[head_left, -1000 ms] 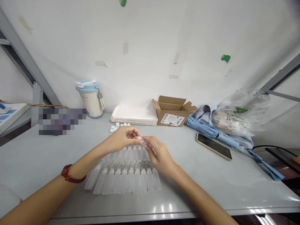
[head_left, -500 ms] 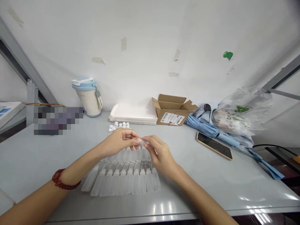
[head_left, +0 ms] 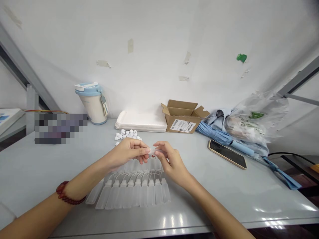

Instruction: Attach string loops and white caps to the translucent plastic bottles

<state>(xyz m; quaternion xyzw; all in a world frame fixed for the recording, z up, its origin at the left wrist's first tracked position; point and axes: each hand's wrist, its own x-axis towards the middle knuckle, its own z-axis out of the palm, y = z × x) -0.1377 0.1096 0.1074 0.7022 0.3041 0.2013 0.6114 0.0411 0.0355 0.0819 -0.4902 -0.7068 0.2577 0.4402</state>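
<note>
Dropper bottles [head_left: 132, 194] under my left hand [head_left: 127, 152] and right hand [head_left: 173, 162]; white caps [head_left: 126, 135], stacked trays [head_left: 141, 125] block ahead; rightward passage runs to the phone [head_left: 226, 154].

Right hand [head_left: 173, 162] slightly farther from the left hand [head_left: 127, 152] than before

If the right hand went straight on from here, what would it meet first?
The right hand meets the small translucent piece at its fingertips, then the left hand pinching that piece; depth is hard to judge from this view.
</note>
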